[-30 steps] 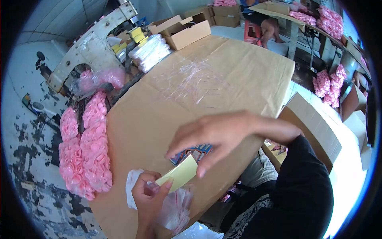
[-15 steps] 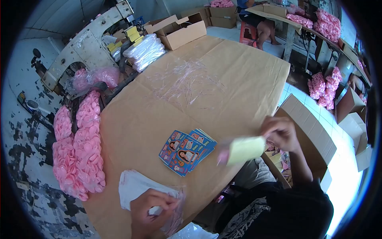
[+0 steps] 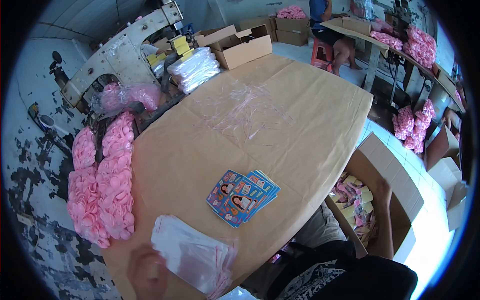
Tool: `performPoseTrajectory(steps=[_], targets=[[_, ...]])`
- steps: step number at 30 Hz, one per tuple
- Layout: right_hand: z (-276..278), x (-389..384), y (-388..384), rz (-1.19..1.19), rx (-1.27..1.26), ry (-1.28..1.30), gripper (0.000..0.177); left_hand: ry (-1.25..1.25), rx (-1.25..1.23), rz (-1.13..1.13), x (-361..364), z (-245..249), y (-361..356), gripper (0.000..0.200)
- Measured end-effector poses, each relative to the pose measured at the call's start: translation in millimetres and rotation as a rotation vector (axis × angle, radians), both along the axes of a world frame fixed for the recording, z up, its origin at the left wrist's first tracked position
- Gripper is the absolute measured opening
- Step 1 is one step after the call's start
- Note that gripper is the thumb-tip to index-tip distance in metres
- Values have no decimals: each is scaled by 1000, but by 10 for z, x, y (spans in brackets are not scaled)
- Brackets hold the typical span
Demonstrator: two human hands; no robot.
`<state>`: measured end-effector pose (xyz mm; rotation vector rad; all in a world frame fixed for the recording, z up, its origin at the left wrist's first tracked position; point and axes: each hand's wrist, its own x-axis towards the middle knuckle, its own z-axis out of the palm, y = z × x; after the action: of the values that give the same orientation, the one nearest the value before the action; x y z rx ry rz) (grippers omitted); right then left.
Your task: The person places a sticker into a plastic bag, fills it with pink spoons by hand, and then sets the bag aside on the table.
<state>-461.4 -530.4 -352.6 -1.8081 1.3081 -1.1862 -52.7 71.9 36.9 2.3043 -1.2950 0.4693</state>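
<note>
Smeared by motion, my left hand is at the left edge of a stack of clear plastic bags on the near side of the table; its fingers are not distinct. My right hand is down inside an open cardboard box at my right side. I cannot make out its fingers or anything in them. Beside it, the box holds a heap of pink pieces with yellowish cards. A small pile of blue printed cards lies on the brown-covered table between my hands.
Thin clear strips are scattered farther back on the table. Bags of pink pieces line the left edge, below a machine. Wrapped plastic packs and an open carton stand behind. A person sits at another table.
My right hand has gone from above the table edge down into the box, and the yellowish card pack it held is out of it. My left hand has moved left off the bags.
</note>
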Motion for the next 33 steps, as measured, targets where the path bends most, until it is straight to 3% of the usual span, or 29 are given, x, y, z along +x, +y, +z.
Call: performPoseTrajectory(steps=[1, 2, 5, 6, 8, 12, 14, 16, 20, 21, 24, 25, 27, 31, 33], targets=[[285, 99, -192, 40, -24, -137, 22, -51, -34, 64, 133, 35, 80, 11], [1052, 402, -117, 3, 24, 2, 25, -102, -67, 142, 265, 84, 156, 14], [2352, 1187, -96, 304, -389, -217, 24, -161, -134, 344, 716, 187, 298, 28], [2798, 1537, 111, 457, -392, -371, 22, -230, -112, 376, 869, 205, 352, 32], [3399, 2101, 430, 681, -402, -370, 20, -351, -32, 445, 1241, 59, 540, 42], [4162, 3161, 1587, 1328, -797, -227, 16, -381, 139, 569, 1445, -479, 704, 60], [4427, 3587, 2220, 1561, -980, -124, 14, -339, 21, 595, 1349, -542, 640, 66], [4509, 4011, 2717, 1732, -1068, -102, 18, -310, -13, 575, 1360, -532, 631, 66], [4426, 4888, 3578, 1728, -1326, 3, 25, -272, -123, 470, 1441, -551, 701, 66], [4355, 5108, 3750, 1709, -1375, 45, 34, -304, -167, 432, 1469, -549, 742, 53], [3997, 5684, 4216, 1619, -1523, 39, 50, 32, -617, 294, 1548, -470, 868, 39], [3912, 5813, 4357, 1577, -1571, 18, 55, 6, -753, 238, 1643, -494, 895, 36], [3733, 5936, 4641, 1501, -1569, 32, 58, 112, -838, 210, 1711, -551, 959, 37], [3644, 6096, 4793, 1500, -1566, 239, 46, 38, -764, 270, 1677, -515, 1015, 36], [3696, 6139, 4692, 1605, -1484, 186, 36, 2, -713, 293, 1633, -485, 1013, 37]])
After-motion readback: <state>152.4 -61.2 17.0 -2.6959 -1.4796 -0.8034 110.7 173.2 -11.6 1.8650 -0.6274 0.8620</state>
